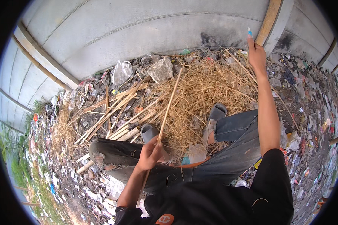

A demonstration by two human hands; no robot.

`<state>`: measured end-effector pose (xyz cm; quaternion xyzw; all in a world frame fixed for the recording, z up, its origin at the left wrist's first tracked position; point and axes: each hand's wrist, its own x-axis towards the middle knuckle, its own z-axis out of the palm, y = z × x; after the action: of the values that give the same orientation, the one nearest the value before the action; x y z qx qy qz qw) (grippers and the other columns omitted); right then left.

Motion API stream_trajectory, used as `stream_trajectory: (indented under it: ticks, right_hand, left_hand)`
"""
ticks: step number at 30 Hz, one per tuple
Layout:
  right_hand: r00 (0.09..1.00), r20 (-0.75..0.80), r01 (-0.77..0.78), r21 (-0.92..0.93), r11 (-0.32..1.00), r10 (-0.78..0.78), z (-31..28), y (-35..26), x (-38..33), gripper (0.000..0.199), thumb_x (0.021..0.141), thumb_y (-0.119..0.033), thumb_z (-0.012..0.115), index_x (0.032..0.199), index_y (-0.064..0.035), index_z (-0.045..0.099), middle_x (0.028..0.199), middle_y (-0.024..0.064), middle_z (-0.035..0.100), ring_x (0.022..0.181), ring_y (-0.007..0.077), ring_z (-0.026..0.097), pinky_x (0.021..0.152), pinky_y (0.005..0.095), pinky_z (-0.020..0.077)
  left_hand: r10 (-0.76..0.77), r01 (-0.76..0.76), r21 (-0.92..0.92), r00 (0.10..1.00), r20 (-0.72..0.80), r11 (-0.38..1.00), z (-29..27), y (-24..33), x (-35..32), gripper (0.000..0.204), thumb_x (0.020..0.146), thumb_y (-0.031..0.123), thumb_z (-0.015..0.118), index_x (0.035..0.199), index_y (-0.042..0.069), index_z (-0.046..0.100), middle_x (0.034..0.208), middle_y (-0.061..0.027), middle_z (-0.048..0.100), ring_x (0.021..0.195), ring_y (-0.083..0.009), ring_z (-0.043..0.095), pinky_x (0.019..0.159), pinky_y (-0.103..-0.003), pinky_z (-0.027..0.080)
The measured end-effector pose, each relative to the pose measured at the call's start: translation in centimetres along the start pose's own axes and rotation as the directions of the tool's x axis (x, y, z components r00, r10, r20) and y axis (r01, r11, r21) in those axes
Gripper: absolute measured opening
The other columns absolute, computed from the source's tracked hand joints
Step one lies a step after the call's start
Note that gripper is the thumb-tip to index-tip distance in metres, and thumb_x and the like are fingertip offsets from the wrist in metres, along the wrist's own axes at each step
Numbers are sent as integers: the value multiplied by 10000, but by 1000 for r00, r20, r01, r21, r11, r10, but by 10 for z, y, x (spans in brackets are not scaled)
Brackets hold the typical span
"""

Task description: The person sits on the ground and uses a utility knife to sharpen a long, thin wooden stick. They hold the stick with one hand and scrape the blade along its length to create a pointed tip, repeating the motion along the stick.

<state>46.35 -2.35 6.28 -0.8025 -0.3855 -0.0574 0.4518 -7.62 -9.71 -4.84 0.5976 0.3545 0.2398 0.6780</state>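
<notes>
My left hand (149, 154) is closed round a long thin bamboo stick (171, 99), near my left knee. The stick runs slantwise, its far end over the straw and its near end passing down beside my forearm. My right arm is stretched far forward and to the right, toward the wall. In my closed right hand (256, 56) is a small slim object with a blue part and a pale tip (249, 32); its kind is too small to make out. A heap of dry straw-like shavings (210, 88) lies between and beyond my feet.
Split bamboo strips (112, 108) lie in a pile at the left. A pale rock (160, 70) and a clear plastic bag (122, 72) sit by the grey concrete wall (157, 30). Litter covers the ground (300, 116). My grey sandals (218, 111) rest at the shavings.
</notes>
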Motion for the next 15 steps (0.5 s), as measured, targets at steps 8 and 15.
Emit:
stream_trajectory:
  ticks: [8, 15]
  right_hand:
    - [712, 444, 444, 316, 839, -544, 29, -101, -130, 521, 1088, -517, 518, 881, -50, 618, 555, 82, 494, 459, 230, 461, 485, 413, 355]
    - [487, 569, 556, 383, 738, -662, 40, -127, -210, 588, 1053, -599, 514, 887, -50, 648, 522, 140, 554, 476, 331, 603, 484, 448, 449]
  left_hand:
    - [185, -196, -121, 978, -95, 973, -11, 56, 41, 438, 1148, 218, 437, 1526, -5, 439, 610, 86, 340, 453, -18, 290, 444, -218, 246]
    - [204, -209, -39, 974, -99, 977, 7, 72, 58, 375, 1134, 221, 496, 1432, -5, 518, 650, 91, 410, 526, -11, 364, 477, -217, 279]
